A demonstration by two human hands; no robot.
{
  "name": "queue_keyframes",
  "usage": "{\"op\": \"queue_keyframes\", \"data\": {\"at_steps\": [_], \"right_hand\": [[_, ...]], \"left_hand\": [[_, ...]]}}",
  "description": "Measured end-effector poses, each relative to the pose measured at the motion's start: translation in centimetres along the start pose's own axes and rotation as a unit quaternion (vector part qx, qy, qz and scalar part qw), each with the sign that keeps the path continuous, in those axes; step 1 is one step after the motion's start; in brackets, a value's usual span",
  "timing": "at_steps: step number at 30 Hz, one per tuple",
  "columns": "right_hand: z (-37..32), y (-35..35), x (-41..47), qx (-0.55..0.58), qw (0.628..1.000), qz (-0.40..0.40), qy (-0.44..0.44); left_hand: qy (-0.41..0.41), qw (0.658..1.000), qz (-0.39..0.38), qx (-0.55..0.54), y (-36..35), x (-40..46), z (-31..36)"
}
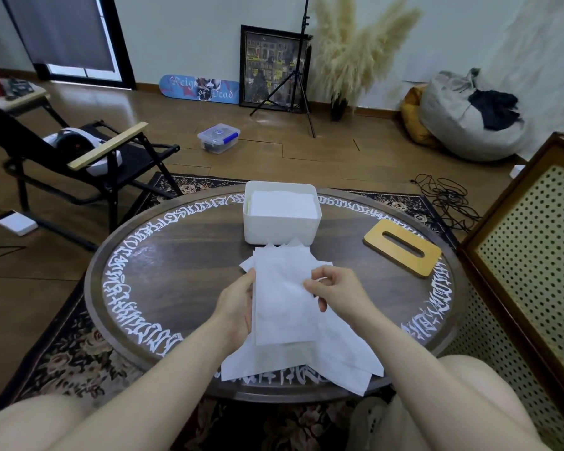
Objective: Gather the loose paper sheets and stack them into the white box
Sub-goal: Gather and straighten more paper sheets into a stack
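Left hand [238,304] and right hand [334,288] grasping paper sheets [284,304], white box [282,229] behind, wooden lid [402,247] right, round table [183,255]

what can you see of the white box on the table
The white box is a rectangular, open-topped tub with rounded corners, plastic by the look of it. It stands upright on the far side of the round wooden table, with a flat stack of white paper sheets already inside. Neither hand touches it. Tips of the loose sheets being gathered overlap its near wall in view.
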State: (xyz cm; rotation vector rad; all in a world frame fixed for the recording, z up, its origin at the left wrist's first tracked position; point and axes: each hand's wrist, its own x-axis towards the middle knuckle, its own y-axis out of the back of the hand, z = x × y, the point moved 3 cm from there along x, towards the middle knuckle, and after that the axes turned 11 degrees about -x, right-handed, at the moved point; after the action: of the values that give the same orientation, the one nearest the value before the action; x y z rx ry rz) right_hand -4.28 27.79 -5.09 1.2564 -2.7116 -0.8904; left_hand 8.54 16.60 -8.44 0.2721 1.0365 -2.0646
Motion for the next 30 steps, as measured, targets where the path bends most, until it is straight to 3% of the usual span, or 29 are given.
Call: {"op": "queue_keyframes", "data": {"at_steps": [8,13,18,26,30], "right_hand": [[0.6,0.2,0.1,-0.009,1.0,0.012,-0.021],[0.9,0.4,-0.7,-0.028,0.993,-0.098,-0.06],[1.5,0.6,-0.5,-0.034,0.998,-0.05,-0.006],[3.6,2.7,0.4,-0.089,0.996,0.03,0.0],[4.9,3.1,0.4,-0.182,0.983,0.013,0.011]], "left_hand": [[-0.041,0.997,0.005,0.07,0.0,0.3,0.0],[-0.036,0.997,-0.005,0.072,-0.4,0.1,0.0],[-0.069,0.978,0.0,0.198,-0.8,-0.7,-0.2],[-0.101,0.976,0.09,0.172,1.6,-0.7,2.3],[-0.114,0.971,0.138,0.156,3.8,-1.1,3.9]]}}
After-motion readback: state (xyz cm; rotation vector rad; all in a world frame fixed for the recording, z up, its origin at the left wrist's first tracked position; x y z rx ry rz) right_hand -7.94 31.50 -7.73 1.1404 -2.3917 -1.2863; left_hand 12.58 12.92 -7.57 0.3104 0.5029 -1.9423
